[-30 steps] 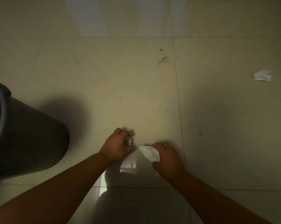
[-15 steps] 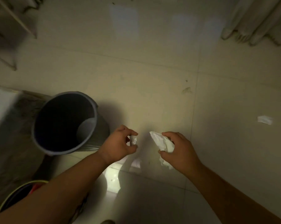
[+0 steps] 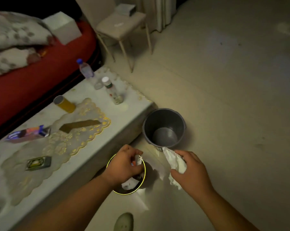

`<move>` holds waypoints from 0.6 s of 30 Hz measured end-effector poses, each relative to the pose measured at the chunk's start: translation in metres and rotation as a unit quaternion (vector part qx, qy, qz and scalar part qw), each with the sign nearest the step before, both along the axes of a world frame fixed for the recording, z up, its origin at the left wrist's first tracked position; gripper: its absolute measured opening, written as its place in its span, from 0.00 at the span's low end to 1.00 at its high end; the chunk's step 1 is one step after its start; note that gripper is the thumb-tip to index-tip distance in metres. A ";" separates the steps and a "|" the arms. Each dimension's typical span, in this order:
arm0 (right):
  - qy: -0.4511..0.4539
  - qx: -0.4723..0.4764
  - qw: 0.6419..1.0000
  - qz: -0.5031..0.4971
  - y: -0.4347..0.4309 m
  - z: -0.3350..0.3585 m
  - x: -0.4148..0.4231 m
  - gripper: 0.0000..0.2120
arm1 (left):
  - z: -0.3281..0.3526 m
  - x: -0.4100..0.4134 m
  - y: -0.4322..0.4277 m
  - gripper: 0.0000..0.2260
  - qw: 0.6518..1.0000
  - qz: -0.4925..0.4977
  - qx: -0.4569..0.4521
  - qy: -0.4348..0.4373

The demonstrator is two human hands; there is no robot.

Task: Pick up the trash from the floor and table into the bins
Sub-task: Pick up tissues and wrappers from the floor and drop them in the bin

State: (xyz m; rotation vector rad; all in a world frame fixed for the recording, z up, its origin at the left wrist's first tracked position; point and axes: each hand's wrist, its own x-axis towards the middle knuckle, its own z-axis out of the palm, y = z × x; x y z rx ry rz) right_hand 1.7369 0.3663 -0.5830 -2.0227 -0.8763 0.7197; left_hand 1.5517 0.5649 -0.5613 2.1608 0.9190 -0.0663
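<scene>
Head view: the left hand (image 3: 124, 165) hangs over the small round bin with a yellow-green rim (image 3: 143, 179), its fingers pinched on a small scrap of white paper (image 3: 138, 160) directly above the bin's opening; crumpled white paper already lies inside. The right hand (image 3: 189, 170), just beside it, is closed around a crumpled white tissue (image 3: 175, 161) whose upper end reaches the near rim of the grey plastic bucket bin (image 3: 164, 127). That grey bin stands just ahead of both hands, close against the corner of the low white table (image 3: 84, 157), which runs along the left arm's side. Beyond the left hand, the table carries a flat brown packet (image 3: 79, 125), a yellow can (image 3: 64, 104) and two clear bottles (image 3: 113, 90). To the right of the right hand the pale tiled floor (image 3: 232, 105) lies open. A grey-green shoe (image 3: 124, 221) shows between the forearms.
</scene>
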 end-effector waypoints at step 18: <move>0.000 -0.116 0.990 0.081 0.153 -0.175 -0.153 0.22 | -0.176 -0.134 0.106 0.27 0.997 0.011 -0.012 0.074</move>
